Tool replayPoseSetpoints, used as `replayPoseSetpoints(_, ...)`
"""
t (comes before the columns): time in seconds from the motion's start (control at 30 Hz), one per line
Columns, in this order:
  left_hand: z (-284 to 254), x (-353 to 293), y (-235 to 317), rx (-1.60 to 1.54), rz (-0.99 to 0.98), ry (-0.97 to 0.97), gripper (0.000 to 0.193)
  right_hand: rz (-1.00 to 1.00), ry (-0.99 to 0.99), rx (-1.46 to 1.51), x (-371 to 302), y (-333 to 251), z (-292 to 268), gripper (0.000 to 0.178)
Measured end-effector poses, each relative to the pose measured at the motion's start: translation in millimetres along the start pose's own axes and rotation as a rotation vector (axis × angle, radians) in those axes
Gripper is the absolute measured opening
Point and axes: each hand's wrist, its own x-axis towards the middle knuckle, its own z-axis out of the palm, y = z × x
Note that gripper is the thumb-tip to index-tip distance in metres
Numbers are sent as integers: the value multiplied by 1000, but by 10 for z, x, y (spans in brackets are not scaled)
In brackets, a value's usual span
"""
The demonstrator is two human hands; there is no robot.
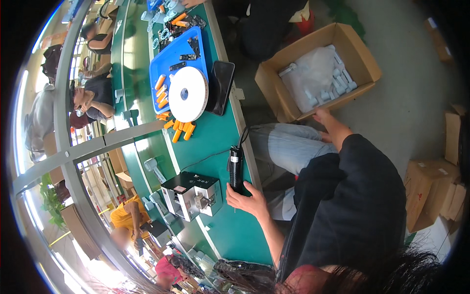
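My left hand (248,200) is at the near edge of the green workbench, fingers spread, by the lower end of a black electric screwdriver (236,169). A cord runs from the tool's upper end, and a thin tip shows below. Whether my fingers touch it is hard to tell. Beside it stands a black-and-white screw feeder (192,193) with a metal mechanism. My right hand (323,116) reaches to the rim of an open cardboard box (274,93), fingers curled at the edge. Inside lie several pale handle-shaped parts (339,85) and clear plastic wrap (313,68).
On the bench (240,235) are a blue tray (164,61) with orange cylinders and black modules, a white reel (188,105), a black phone (223,88) and loose orange pieces (181,130). Closed cartons (426,191) stand on the floor. Other people sit beyond the bench frame.
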Motion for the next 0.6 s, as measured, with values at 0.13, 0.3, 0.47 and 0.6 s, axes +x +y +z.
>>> replayPoseSetpoints(0.13,-45,10,-44,13,-1,36,53,24,-133,57,-13,71,58,34)
replayPoseSetpoints(0.3,-103,41,9,6,4,34,52,-53,-174,-168,60,87,-73,43)
replayPoseSetpoints(0.47,-60,25,-47,19,8,28,52,-141,-205,-352,-35,177,-141,39)
replayPoseSetpoints(0.6,-183,43,0,-1,9,48,54,-291,-196,-630,169,423,-29,41)
